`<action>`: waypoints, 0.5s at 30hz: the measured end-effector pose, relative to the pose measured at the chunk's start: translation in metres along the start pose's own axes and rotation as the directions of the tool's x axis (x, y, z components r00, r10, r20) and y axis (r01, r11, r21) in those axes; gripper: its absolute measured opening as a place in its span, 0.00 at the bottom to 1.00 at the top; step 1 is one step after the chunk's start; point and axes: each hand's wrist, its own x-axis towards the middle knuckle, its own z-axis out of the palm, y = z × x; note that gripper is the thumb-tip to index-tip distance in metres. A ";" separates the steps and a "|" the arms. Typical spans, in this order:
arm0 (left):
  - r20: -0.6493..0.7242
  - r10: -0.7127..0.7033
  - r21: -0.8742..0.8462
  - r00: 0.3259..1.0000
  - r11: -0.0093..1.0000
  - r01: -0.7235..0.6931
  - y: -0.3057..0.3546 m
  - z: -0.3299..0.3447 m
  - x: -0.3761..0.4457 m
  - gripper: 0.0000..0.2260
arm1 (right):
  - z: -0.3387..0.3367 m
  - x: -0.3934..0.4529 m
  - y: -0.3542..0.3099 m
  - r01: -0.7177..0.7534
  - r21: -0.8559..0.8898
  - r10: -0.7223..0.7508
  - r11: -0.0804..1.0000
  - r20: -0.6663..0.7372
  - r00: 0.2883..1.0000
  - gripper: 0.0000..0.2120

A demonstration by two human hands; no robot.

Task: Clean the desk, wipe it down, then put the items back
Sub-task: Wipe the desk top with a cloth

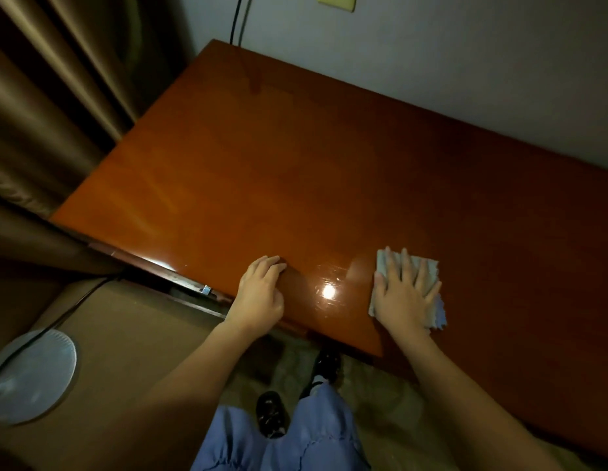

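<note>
- Right hand [406, 294]: arm reaching forward, palm down, fingers [420, 274] straight and spread, pressing the grey cloth [385, 263] flat on the bench [261, 171] near its front edge.
- Left hand [260, 294]: resting on the bench edge, fingers loosely curled, grasping nothing.

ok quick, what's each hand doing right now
left hand: open, fingers loosely bent, resting on the desk, holding nothing
right hand: open, flat, pressing the cloth on the desk

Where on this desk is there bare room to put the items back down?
The desk top is bare from the curtain side to the wall. Only the near edge is taken: left hand resting there, right hand flat on the cloth.
</note>
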 end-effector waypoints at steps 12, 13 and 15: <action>0.044 0.033 0.129 0.998 0.991 -0.038 0.020 -0.010 0.004 0.21 | 0.015 -0.037 -0.072 0.571 -0.096 -0.551 0.815 0.176 0.816 0.28; 0.060 0.058 0.129 0.997 0.989 -0.065 0.030 -0.005 0.008 0.21 | 0.016 -0.043 -0.057 0.561 -0.100 -0.539 0.822 0.182 0.822 0.27; 0.088 0.111 0.124 0.990 0.985 -0.121 0.050 0.005 0.016 0.21 | 0.019 -0.050 -0.024 0.507 -0.091 -0.484 0.857 0.196 0.853 0.25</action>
